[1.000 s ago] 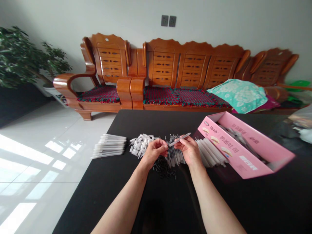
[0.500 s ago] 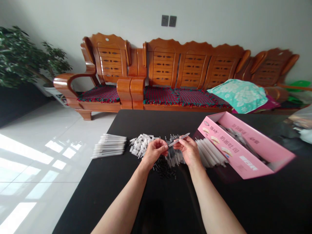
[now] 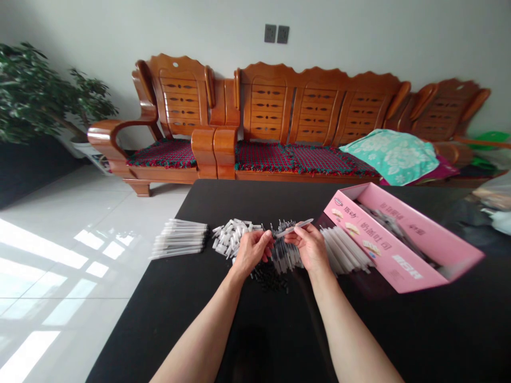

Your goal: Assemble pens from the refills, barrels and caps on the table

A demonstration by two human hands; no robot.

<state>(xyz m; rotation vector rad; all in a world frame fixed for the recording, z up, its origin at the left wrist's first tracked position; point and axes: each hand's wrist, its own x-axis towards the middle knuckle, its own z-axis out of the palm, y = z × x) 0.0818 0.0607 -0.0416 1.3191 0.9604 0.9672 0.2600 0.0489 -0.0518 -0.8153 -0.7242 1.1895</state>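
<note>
In mid-frame, a translucent pen barrel is pinched in the right hand's grip above dark-tipped refills; whether anything is grasped by the left hand, near its lower-left end, cannot be told. The black tabletop, bounded by a slanting edge at lower left, is occupied at right by a pink box; beyond, a wooden sofa is seen.

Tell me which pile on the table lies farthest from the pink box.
The row of whitish tubes at the far left, its dark ends pointing right toward the jumbled short white pieces. Every other pile lies nearer the pink box.
</note>
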